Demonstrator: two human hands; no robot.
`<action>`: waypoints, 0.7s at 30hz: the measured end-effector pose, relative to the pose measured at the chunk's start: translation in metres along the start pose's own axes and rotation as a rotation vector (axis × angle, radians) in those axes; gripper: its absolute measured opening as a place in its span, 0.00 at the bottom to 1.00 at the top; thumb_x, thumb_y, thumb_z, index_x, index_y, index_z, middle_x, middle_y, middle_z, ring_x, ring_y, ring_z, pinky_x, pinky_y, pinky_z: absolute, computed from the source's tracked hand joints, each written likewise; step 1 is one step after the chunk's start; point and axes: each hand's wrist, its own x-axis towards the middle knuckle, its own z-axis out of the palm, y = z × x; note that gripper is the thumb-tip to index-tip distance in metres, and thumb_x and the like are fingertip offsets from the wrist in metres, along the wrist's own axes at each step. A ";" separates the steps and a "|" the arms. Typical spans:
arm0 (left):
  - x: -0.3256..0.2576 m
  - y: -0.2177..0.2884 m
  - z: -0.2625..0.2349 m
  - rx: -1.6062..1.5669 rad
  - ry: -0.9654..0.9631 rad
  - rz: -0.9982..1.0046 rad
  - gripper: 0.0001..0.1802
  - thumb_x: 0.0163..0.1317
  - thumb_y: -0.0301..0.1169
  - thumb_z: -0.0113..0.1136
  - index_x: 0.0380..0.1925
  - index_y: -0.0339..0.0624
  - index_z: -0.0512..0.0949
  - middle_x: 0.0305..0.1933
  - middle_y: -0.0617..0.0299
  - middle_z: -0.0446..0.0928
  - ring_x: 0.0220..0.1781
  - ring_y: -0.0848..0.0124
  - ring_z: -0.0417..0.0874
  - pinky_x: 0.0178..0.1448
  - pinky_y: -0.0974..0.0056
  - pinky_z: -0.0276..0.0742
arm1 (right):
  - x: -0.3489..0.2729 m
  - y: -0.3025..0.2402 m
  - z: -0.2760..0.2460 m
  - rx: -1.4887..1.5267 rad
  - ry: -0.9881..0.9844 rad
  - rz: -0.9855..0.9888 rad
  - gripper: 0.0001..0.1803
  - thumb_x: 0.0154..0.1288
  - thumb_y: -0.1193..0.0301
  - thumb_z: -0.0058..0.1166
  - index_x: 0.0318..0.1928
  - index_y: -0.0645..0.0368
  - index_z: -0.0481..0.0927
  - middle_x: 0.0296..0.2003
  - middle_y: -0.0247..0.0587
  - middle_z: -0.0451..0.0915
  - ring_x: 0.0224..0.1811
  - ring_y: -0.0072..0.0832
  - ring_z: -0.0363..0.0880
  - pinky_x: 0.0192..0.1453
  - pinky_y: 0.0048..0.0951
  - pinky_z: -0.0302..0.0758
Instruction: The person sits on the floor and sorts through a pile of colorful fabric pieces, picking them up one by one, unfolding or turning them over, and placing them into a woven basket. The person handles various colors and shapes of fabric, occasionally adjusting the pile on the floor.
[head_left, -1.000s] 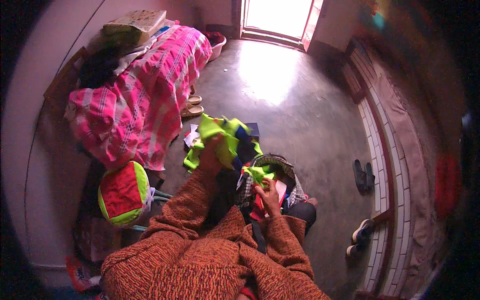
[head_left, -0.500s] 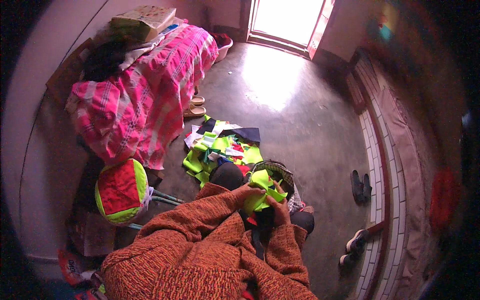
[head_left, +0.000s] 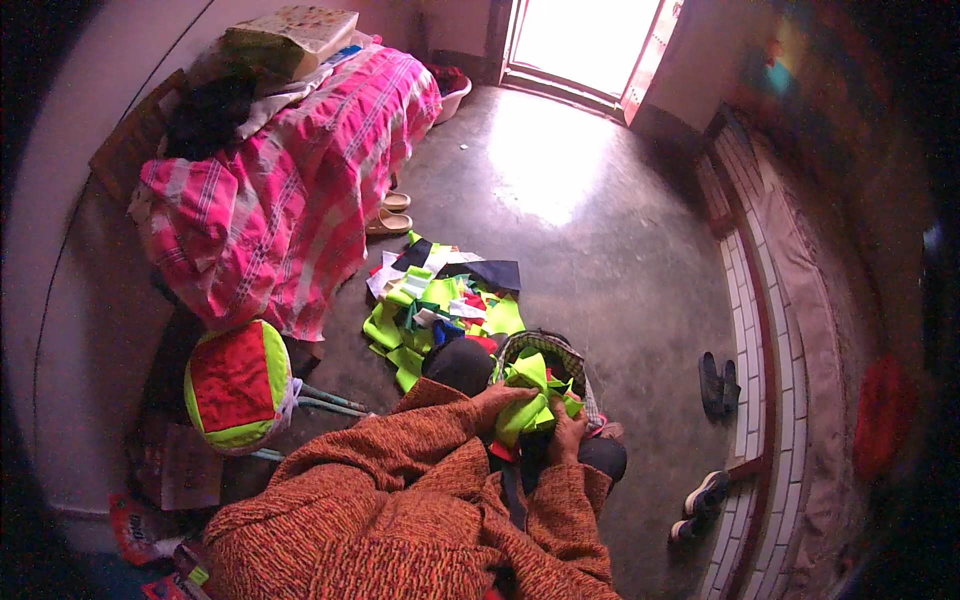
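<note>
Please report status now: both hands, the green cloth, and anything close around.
Left hand and right hand both closed on the green cloth piece. Cloth held above the woven basket. Pile of cloth scraps on the floor just ahead.

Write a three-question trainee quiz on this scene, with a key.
1. True or false: both hands grip the bright green cloth piece.
2. Where does the pile of cloth scraps lie?
A. on the bed
B. on the floor beyond the person's knees
C. on the doorstep
3. Fill in: the bed is covered by a pink ____ blanket.

Key
1. True: the left hand and the right hand both close on it.
2. B
3. striped
</note>
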 end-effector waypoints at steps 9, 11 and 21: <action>0.019 -0.015 -0.018 0.006 0.083 0.075 0.16 0.60 0.36 0.54 0.47 0.43 0.71 0.38 0.58 0.78 0.37 0.66 0.81 0.39 0.61 0.78 | 0.013 0.005 -0.010 0.104 0.186 -0.076 0.13 0.57 0.73 0.58 0.43 0.59 0.75 0.37 0.35 0.77 0.37 0.26 0.76 0.41 0.27 0.74; 0.021 -0.017 -0.019 0.005 0.061 0.082 0.16 0.61 0.37 0.52 0.47 0.43 0.70 0.37 0.58 0.78 0.35 0.66 0.81 0.38 0.61 0.78 | 0.014 0.000 -0.013 0.107 0.206 -0.091 0.13 0.58 0.73 0.57 0.44 0.61 0.74 0.38 0.37 0.77 0.38 0.28 0.76 0.42 0.29 0.75; 0.044 -0.021 -0.025 0.060 0.097 0.258 0.17 0.62 0.41 0.52 0.45 0.42 0.73 0.37 0.57 0.78 0.33 0.65 0.81 0.36 0.61 0.79 | 0.049 0.014 -0.074 0.488 0.038 0.073 0.17 0.67 0.63 0.43 0.48 0.63 0.72 0.43 0.44 0.76 0.42 0.34 0.77 0.46 0.37 0.76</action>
